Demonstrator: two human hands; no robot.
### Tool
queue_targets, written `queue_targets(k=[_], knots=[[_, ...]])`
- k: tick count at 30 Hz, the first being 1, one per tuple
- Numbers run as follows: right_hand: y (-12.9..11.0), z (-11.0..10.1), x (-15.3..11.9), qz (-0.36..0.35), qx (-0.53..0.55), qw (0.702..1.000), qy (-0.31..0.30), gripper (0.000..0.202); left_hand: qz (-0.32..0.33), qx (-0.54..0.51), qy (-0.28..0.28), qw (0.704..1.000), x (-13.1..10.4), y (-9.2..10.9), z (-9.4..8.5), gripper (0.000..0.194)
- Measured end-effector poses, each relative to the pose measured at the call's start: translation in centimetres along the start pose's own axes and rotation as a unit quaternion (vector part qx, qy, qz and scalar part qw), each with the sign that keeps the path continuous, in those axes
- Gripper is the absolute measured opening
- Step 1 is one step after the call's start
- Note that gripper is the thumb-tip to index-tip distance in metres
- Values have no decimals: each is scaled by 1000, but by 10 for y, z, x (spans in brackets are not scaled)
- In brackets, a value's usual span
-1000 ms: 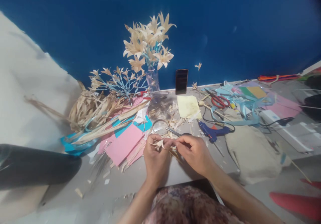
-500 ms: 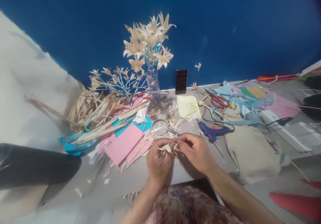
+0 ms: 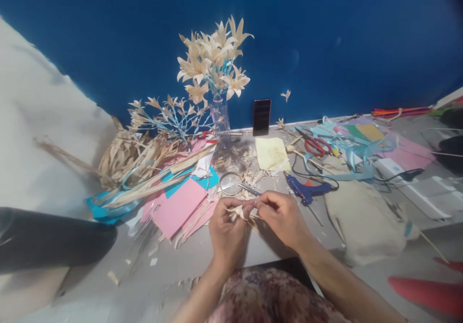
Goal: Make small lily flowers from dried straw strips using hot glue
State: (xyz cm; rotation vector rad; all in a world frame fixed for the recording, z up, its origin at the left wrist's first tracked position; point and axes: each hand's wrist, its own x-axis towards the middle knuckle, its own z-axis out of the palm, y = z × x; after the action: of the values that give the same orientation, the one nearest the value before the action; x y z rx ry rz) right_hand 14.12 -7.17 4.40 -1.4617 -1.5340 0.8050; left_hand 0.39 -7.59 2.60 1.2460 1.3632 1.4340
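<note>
Between my two hands, close to the table's front edge, is a small cream husk-like flower (image 3: 238,212). My left hand (image 3: 228,224) is closed around its base, petals pointing left. My right hand (image 3: 280,214) pinches at the flower's other end, fingertips nearly touching the left ones; what exactly lies in that pinch is too small to make out. Just beyond my fingers lie a roll of tape (image 3: 230,183) and scissors or a similar metal tool (image 3: 250,189), among pale scraps. A blue glue gun (image 3: 307,188) rests to the right of my right hand.
A clear vase (image 3: 220,125) of cream flowers stands at the back beside an upright phone (image 3: 261,117). Pink paper (image 3: 180,207) and dried husks (image 3: 125,156) lie left. Red-handled scissors (image 3: 317,146), blue ribbon (image 3: 356,168) and a beige cloth (image 3: 365,221) lie right.
The flower has turned slightly and shifted a little to the left in my left hand. My right hand stays pinched almost in place.
</note>
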Motion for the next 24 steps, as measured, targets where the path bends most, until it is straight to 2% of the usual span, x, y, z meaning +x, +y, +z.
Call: queue_targets(k=[7, 11, 18, 21, 24], knots=[[7, 6, 1, -100, -54, 992, 57, 21, -62, 7, -30, 998, 6, -4, 0, 23], [13, 9, 4, -156, -82, 981, 77, 22, -53, 63, -16, 996, 9, -5, 1, 25], [17, 7, 13, -210, -123, 966, 88, 21, -21, 70, -34, 997, 22, 0, 4, 23], [17, 4, 17, -224, -122, 963, 84, 21, -27, 59, -53, 996, 26, 4, 7, 22], [18, 2, 20, -239, -120, 959, 93, 21, -33, 40, -46, 998, 26, 7, 14, 19]])
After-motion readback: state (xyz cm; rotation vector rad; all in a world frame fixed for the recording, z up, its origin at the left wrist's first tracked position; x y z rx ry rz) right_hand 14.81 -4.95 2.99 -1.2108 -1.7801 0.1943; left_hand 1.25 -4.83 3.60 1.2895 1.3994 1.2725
